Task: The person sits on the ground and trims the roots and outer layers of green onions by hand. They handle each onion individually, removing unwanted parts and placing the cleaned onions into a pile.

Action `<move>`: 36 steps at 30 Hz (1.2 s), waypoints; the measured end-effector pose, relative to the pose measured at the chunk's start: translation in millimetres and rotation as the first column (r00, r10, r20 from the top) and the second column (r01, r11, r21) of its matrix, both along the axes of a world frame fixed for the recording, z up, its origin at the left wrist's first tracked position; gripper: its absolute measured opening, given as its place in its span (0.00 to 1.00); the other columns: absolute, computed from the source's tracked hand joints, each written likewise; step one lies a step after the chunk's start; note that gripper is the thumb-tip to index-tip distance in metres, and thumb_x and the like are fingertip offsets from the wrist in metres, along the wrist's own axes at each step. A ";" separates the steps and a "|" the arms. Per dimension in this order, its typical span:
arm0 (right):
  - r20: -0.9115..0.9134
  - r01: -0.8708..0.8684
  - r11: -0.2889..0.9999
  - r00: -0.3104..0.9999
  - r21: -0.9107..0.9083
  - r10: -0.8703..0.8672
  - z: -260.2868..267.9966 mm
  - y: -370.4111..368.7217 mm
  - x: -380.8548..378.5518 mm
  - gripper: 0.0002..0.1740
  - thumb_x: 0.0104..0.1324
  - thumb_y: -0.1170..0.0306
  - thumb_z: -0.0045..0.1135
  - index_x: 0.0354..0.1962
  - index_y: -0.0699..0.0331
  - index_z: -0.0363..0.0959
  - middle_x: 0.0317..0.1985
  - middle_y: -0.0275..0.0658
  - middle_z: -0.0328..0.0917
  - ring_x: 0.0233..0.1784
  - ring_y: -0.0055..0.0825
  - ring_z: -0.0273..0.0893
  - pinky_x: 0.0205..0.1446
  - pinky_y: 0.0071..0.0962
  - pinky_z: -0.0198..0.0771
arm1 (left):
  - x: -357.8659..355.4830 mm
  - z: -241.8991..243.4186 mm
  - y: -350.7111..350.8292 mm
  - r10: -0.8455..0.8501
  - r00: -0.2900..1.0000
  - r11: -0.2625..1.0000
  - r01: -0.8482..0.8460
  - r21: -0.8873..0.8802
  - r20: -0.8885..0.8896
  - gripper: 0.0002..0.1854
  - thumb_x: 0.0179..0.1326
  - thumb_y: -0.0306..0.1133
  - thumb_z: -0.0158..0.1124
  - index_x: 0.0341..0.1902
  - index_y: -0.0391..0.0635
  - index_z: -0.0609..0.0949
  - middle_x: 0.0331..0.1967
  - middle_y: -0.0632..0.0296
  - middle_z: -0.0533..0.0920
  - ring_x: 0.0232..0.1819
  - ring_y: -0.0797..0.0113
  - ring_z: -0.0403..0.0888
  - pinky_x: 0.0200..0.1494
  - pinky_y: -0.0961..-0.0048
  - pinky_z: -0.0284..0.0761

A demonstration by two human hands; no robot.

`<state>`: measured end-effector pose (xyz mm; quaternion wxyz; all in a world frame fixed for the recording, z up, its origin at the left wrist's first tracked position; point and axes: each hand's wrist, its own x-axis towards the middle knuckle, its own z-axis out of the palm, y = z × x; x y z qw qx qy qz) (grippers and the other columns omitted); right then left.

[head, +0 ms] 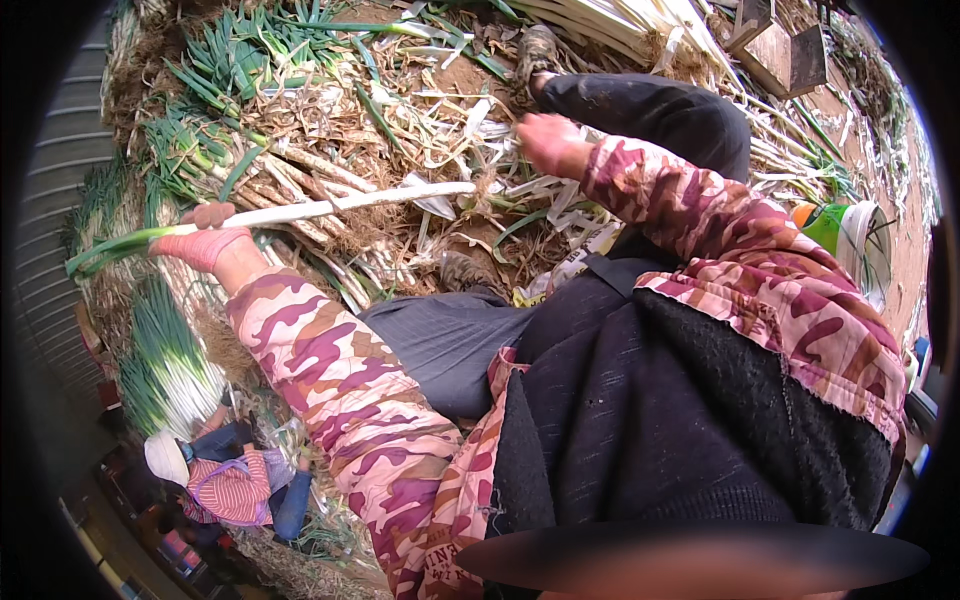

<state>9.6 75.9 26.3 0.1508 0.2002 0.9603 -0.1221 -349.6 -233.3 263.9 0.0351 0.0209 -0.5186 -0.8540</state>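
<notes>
My left hand (201, 244), partly covered by a pinkish-red glove or wrap, grips a long Welsh onion (337, 204) near its green leaves. Its white stalk stretches rightward, and the root tuft (484, 184) hangs over the litter. Under it lies a heap of onions with brown outer skins (300, 176). Apart from the onion, my right hand (551, 144) hovers by my bent knee with its fingers curled. Blur and angle hide whether anything is in it. Loose dry peelings (330, 120) cover the soil between my feet.
White-stalked onions (607, 22) lie beyond my shoe, near a wooden stool or box (784, 56). A green-and-white bucket (855, 240) stands at right. Green-topped bundles (169, 360) line the left side, by a corrugated wall (60, 187). A co-worker (232, 484) in a white hat sits lower left.
</notes>
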 end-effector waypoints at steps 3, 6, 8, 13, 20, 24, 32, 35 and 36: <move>-0.453 -0.071 0.915 0.882 -0.398 -0.128 82.2 -54.4 -48.5 0.29 0.75 0.48 0.49 0.55 0.63 0.79 0.51 0.51 0.83 0.52 0.43 0.83 0.54 0.43 0.78 | 6.9 4.8 9.3 -0.356 0.934 0.920 0.358 0.159 -0.044 0.48 0.48 0.92 0.42 0.31 0.51 0.69 0.14 0.73 0.61 0.11 0.77 0.53 0.16 0.77 0.49; -0.264 -0.083 0.644 0.946 -0.760 -0.189 139.5 -101.9 -78.3 0.35 0.76 0.41 0.41 0.53 0.63 0.80 0.40 0.48 0.86 0.45 0.48 0.85 0.52 0.46 0.77 | 11.2 6.3 26.8 -0.508 0.852 0.767 0.513 0.385 -0.125 0.50 0.45 0.94 0.34 0.26 0.53 0.70 0.10 0.74 0.58 0.10 0.75 0.54 0.16 0.75 0.53; -0.273 -0.100 0.657 0.948 -0.747 -0.166 157.0 -118.5 -88.4 0.35 0.77 0.40 0.38 0.49 0.61 0.82 0.33 0.50 0.85 0.42 0.50 0.85 0.49 0.47 0.78 | 14.3 0.1 45.4 -0.180 0.972 0.972 0.199 0.122 -0.150 0.48 0.52 0.91 0.35 0.25 0.52 0.71 0.09 0.71 0.59 0.12 0.71 0.62 0.19 0.74 0.67; -0.447 -0.080 0.853 0.875 -0.515 -0.188 141.1 -116.6 -94.7 0.23 0.76 0.51 0.43 0.42 0.61 0.78 0.34 0.53 0.84 0.43 0.54 0.84 0.46 0.52 0.77 | 28.4 -19.0 75.2 -0.090 0.932 0.988 0.127 -0.084 0.351 0.43 0.55 0.88 0.40 0.33 0.54 0.71 0.15 0.65 0.70 0.12 0.60 0.68 0.17 0.60 0.72; -0.245 -0.052 0.547 0.926 -0.835 -0.287 117.6 -92.1 -114.4 0.21 0.78 0.50 0.45 0.47 0.54 0.81 0.23 0.39 0.77 0.27 0.35 0.79 0.36 0.44 0.74 | 55.2 -1.7 76.7 -0.880 0.399 0.268 0.865 0.425 -0.257 0.44 0.45 0.93 0.41 0.16 0.59 0.63 0.11 0.77 0.58 0.12 0.79 0.54 0.19 0.74 0.52; -0.280 0.036 0.683 0.896 -0.729 -0.345 140.8 -90.4 -101.7 0.22 0.74 0.51 0.48 0.50 0.59 0.77 0.31 0.48 0.83 0.39 0.46 0.83 0.45 0.48 0.75 | 68.1 12.3 81.4 -0.855 0.383 0.206 0.869 0.450 -0.349 0.45 0.42 0.94 0.43 0.14 0.58 0.61 0.13 0.75 0.62 0.14 0.78 0.56 0.22 0.74 0.54; -0.489 -0.146 0.829 0.856 -0.540 -0.169 159.0 -99.5 -102.6 0.14 0.72 0.60 0.47 0.43 0.60 0.76 0.37 0.53 0.84 0.43 0.54 0.84 0.46 0.52 0.77 | 80.6 8.2 95.5 -0.768 0.632 0.568 0.747 0.344 -0.105 0.46 0.46 0.94 0.34 0.14 0.59 0.61 0.11 0.76 0.59 0.13 0.75 0.58 0.23 0.74 0.54; -0.563 -0.341 0.830 0.826 -0.441 0.040 145.0 -100.5 -111.1 0.12 0.68 0.62 0.56 0.44 0.59 0.78 0.34 0.45 0.83 0.40 0.49 0.84 0.42 0.45 0.77 | 87.0 13.4 92.3 -0.878 0.361 0.250 0.906 0.343 -0.314 0.38 0.58 0.81 0.50 0.14 0.60 0.62 0.08 0.77 0.62 0.10 0.81 0.61 0.18 0.80 0.59; -0.628 -0.423 0.737 0.778 -0.528 -0.004 142.2 -104.0 -115.0 0.13 0.68 0.60 0.56 0.45 0.58 0.79 0.33 0.42 0.83 0.38 0.45 0.84 0.41 0.43 0.76 | 89.9 15.3 92.2 -0.893 0.283 0.123 0.901 0.416 -0.349 0.36 0.60 0.76 0.54 0.14 0.60 0.62 0.08 0.78 0.63 0.09 0.82 0.60 0.16 0.81 0.58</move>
